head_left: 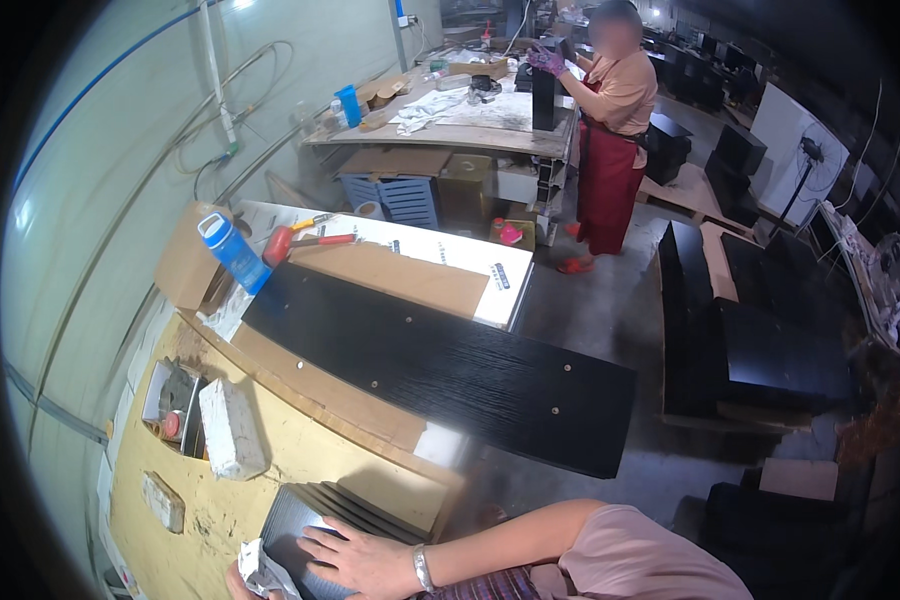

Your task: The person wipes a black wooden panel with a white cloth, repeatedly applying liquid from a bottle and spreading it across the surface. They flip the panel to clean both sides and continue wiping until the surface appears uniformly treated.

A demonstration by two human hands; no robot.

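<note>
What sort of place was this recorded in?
Probably a furniture or woodworking workshop, judging by the long black board dotted with pale round spots, the red mallet lying beyond it, and the large black panels gathered on the right.

The left hand (235, 584) is mostly hidden behind crumpled white material (264, 572) and cropped by the lower edge; its grip cannot be told. That edge also cuts off the dark stack (288, 516). The co-worker's face (616, 30) is blurred.
</note>
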